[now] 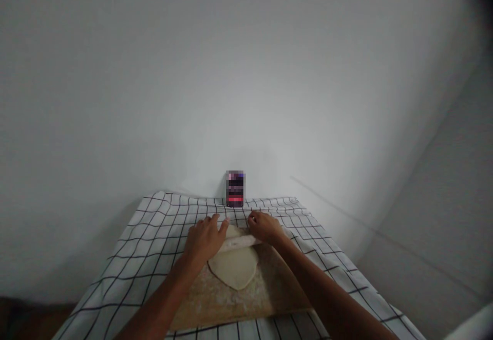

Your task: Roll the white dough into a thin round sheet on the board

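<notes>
A pale rolling pin [239, 243] lies across a flat sheet of dough [234, 269] on a floured wooden board [215, 306]. Over the pin's left end rests my left hand [206, 237], its fingers stretched forward and the thumb apart; the palm hides that end. My right hand [265, 227] is closed at the pin's other end, with its fingers curled and that end hidden beneath them. The dough is roughly rounded, with a narrower near edge. A small part of it shows beyond the pin, between my hands.
A white tablecloth [134, 263] with dark grid lines covers the table under the board. At the table's far edge a phone-like dark object [235, 188], its front pixelated, stands upright against the pale wall [246, 98]. Another wall surface lies on the right.
</notes>
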`<state>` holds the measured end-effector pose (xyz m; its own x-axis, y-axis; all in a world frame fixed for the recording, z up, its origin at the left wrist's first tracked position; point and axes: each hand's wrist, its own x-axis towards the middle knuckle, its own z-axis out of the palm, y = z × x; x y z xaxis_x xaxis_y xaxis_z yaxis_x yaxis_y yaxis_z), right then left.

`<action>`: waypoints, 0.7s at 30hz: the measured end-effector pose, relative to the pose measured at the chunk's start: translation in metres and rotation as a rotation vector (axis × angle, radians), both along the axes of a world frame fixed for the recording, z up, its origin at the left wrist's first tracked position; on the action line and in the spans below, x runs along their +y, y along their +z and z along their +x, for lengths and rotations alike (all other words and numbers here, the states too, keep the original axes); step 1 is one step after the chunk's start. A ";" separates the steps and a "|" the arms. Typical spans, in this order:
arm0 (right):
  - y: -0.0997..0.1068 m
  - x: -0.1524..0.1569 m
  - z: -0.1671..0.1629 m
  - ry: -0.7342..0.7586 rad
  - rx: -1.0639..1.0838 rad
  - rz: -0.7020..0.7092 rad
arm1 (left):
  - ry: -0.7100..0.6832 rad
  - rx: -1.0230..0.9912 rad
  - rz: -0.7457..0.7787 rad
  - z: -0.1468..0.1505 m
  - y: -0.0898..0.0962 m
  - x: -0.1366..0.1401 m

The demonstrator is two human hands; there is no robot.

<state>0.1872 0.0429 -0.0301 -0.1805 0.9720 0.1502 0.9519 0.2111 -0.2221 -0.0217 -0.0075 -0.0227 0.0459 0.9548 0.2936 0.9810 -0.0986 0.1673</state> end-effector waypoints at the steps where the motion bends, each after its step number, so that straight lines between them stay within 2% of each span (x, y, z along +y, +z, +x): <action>1: 0.000 -0.006 0.001 -0.001 -0.001 0.008 | -0.011 0.001 0.024 0.000 -0.003 -0.002; 10: -0.002 -0.073 0.008 0.041 -0.016 0.113 | -0.125 0.024 0.262 0.002 -0.024 -0.037; 15: -0.012 -0.115 0.012 0.061 0.029 0.195 | -0.140 0.062 0.293 0.005 -0.028 -0.060; 21: -0.027 -0.152 0.017 0.068 0.009 0.202 | -0.234 0.022 0.359 -0.001 -0.041 -0.070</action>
